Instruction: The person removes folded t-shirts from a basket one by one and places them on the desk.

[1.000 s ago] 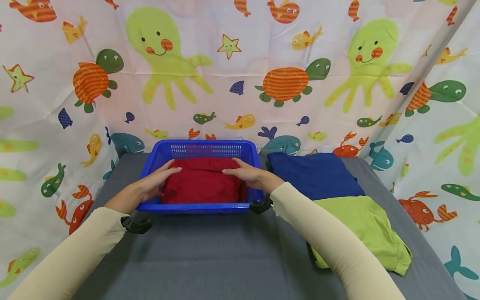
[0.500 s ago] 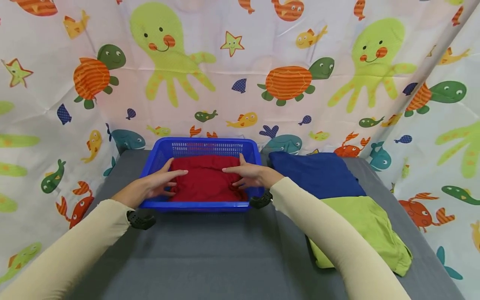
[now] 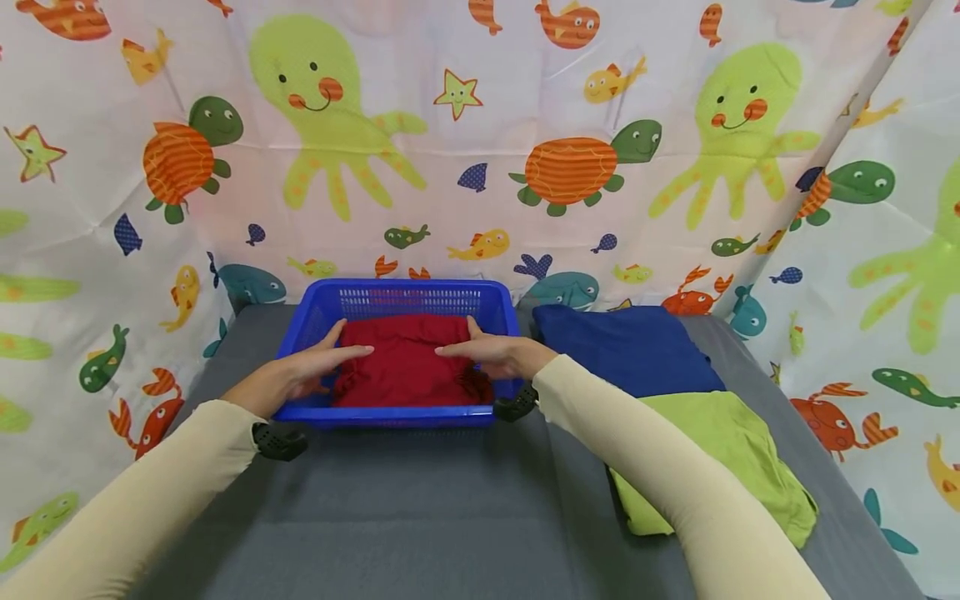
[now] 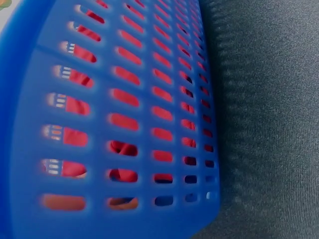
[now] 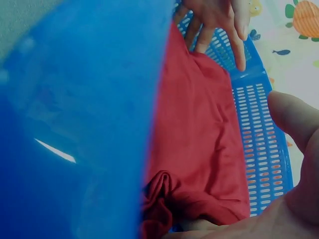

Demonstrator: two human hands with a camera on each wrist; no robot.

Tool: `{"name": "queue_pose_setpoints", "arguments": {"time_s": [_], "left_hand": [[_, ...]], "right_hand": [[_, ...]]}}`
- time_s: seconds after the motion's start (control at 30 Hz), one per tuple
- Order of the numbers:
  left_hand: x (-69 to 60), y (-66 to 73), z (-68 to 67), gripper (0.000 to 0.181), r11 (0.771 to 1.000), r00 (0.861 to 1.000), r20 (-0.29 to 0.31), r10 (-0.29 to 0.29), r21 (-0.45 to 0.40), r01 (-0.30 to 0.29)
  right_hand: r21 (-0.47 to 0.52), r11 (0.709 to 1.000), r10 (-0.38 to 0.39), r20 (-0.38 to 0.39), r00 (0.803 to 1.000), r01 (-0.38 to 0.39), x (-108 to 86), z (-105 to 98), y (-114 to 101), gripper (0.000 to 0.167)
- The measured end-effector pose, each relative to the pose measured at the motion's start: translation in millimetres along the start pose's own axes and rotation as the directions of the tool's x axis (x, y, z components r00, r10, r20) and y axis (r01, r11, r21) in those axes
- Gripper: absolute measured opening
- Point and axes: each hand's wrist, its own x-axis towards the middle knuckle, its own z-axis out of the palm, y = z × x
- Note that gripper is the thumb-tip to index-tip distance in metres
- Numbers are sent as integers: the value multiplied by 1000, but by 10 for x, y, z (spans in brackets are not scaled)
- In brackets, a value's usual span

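Red folded cloth [image 3: 408, 358] lies inside a blue perforated basket [image 3: 420, 414]. The left hand [image 3: 303, 367] reaches over the basket's left side, fingers spread at the cloth's left edge. From the right, the right hand [image 3: 498, 350] reaches in at the cloth's right edge, its thumb over the cloth. In the right wrist view the right hand [image 5: 294, 189] has its lower fingers beside gathered red cloth [image 5: 199, 149], and the left hand [image 5: 217, 20] shows spread fingers at the far end. Only the basket wall [image 4: 99, 119] and red cloth behind its holes fill the left wrist view.
A dark blue folded cloth [image 3: 622, 350] lies right of the basket on the grey table cover [image 3: 420, 517]. In front of it is a lime green folded cloth [image 3: 720, 450], partly behind the right sleeve. A sea-animal printed curtain [image 3: 450, 100] hangs behind and at both sides.
Both hands have moved slightly inward along the red cloth since the first frame. The cloth's left edge has shifted to the right, and its right side looks more gathered.
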Motion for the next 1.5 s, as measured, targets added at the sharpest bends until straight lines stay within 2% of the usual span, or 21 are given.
{"name": "queue_pose_setpoints", "arguments": {"time_s": [0.17, 0.33, 0.6, 0.83, 1.0, 1.23, 1.5], "left_hand": [[-32, -4, -35, 103, 999, 999, 37, 25, -33, -24], [-25, -24, -38, 100, 996, 996, 80, 33, -90, -26], [-17, -28, -12, 87, 997, 988, 150, 44, -69, -34], [-10, -35, 8, 75, 990, 984, 155, 85, -123, -67], [-16, -45, 18, 70, 981, 981, 144, 132, -164, -108], [-39, -1, -11, 70, 978, 981, 75, 181, -122, -171], [-83, 22, -32, 71, 974, 975, 59, 212, -93, -206]], "right_hand": [[39, 999, -13, 52, 999, 11, 21, 23, -13, 108], [60, 998, -24, 68, 997, 20, 19, 34, 10, 102], [49, 997, -63, 93, 994, 59, 6, 15, 37, 86], [-18, 996, -80, 95, 992, 83, -10, 1, 48, 77], [-14, 995, -93, 92, 991, 94, 9, 9, 71, 69], [8, 989, -148, 113, 983, 148, 5, -4, 28, 66], [53, 983, -181, 110, 977, 177, -28, -18, 49, 68]]}}
